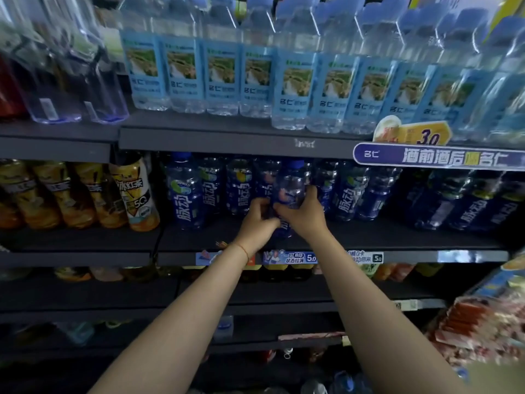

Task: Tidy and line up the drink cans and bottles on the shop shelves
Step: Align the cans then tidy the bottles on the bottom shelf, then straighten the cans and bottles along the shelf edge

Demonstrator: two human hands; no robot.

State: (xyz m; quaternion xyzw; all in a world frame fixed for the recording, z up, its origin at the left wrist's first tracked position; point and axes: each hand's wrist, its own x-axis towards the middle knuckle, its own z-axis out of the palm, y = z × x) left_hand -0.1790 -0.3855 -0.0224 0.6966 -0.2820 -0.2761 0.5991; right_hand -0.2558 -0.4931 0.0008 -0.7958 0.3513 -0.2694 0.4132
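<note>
Now | left hand (257, 220) and right hand (302, 213) both grip 1 blue bottle (289, 189) | middle shelf (397, 240)

Both hands gripped one blue bottle (289, 189) just above centre, the left hand (260, 220) at its lower left, the right hand (305, 214) around its right side. Blue bottles (184, 191) flanked it. Water bottles (295, 89) lined the 12 o'clock shelf; tea bottles (133, 191) stood at 9 o'clock.

Both forearms are bare, no sleeves showing. Only thing worn is a thin orange string bracelet (243, 249) on the left wrist.
</note>
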